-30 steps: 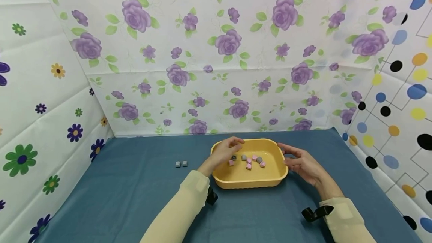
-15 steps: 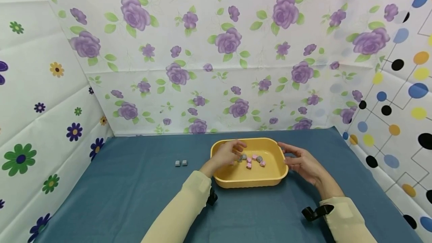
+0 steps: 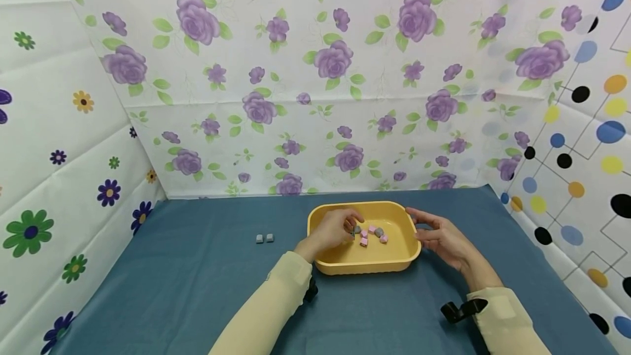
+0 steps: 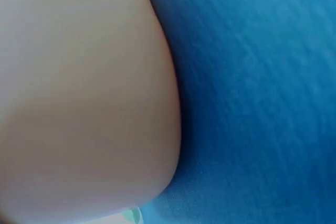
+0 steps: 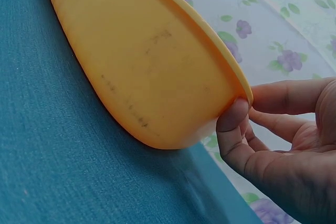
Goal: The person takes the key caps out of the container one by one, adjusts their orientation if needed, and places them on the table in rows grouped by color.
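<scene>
In the head view, a yellow tray (image 3: 367,268) stands on the cloth, holding several small pink cubes (image 3: 363,242) and grey cubes (image 3: 379,232). My left hand (image 3: 335,230) reaches in over the tray's left side. Its curled fingers pinch a small grey cube (image 3: 353,232) that they partly cover, close beside another grey one. At the tray's right end my right hand (image 3: 446,240) grips the rim. The right wrist view shows its thumb (image 5: 234,115) against the outer wall, with fingers at the edge. Only bare skin and blue cloth fill the left wrist view.
Two grey cubes (image 3: 264,239) sit side by side on the blue cloth (image 3: 212,289), left of the tray. Floral sheets (image 3: 305,81) rise behind the table and along both sides.
My left hand has moved right and slightly down inside the tray, its fingers curling more. A grey cube there has shifted right with it. The right hand stays on the rim.
</scene>
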`<action>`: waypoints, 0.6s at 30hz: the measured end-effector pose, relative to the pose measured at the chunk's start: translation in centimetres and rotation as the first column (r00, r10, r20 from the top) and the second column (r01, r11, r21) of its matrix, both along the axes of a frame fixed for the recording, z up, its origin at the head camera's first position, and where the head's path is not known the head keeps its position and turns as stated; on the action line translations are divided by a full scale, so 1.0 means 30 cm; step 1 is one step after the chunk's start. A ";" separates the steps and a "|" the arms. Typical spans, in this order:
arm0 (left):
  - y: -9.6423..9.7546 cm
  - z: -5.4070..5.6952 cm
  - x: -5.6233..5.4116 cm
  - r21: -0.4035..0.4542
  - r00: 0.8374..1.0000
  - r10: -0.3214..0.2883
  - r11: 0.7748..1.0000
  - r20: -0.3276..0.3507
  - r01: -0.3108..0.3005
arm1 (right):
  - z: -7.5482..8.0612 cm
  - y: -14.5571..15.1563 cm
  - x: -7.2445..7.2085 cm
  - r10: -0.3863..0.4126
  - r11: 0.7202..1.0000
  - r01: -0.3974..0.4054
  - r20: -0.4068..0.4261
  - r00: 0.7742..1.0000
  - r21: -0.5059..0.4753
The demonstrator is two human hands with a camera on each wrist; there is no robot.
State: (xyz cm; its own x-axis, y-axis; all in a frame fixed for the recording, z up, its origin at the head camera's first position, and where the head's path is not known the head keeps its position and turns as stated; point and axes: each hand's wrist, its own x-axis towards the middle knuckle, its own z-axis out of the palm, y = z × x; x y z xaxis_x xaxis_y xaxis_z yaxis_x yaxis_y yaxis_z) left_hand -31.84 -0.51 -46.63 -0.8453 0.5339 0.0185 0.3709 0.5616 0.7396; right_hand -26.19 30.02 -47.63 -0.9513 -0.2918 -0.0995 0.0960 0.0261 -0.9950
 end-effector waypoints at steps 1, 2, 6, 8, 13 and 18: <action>0.000 0.000 0.001 -0.011 1.000 -0.003 1.000 -0.013 0.003 | 0.000 0.000 0.000 0.000 1.000 0.000 0.001 1.000 0.001; 0.000 0.000 0.001 -0.024 1.000 -0.005 1.000 -0.023 0.005 | 0.000 0.000 -0.001 0.000 1.000 0.000 0.002 1.000 0.002; 0.001 -0.003 0.002 -0.070 0.999 -0.019 0.997 -0.044 0.016 | 0.000 0.000 -0.001 0.000 1.000 0.000 0.007 1.000 0.005; 0.001 -0.004 0.002 -0.091 0.999 -0.025 0.996 -0.047 0.020 | 0.001 -0.001 -0.001 0.002 1.000 -0.002 0.008 1.000 0.002; 0.000 -0.007 0.000 -0.089 0.997 -0.034 0.996 -0.064 0.029 | 0.003 -0.002 0.000 0.005 1.000 -0.005 0.003 1.000 -0.003; -0.001 -0.001 0.003 -0.024 0.993 -0.044 0.999 -0.107 0.041 | 0.003 -0.001 0.002 0.003 1.000 -0.003 0.000 1.000 0.003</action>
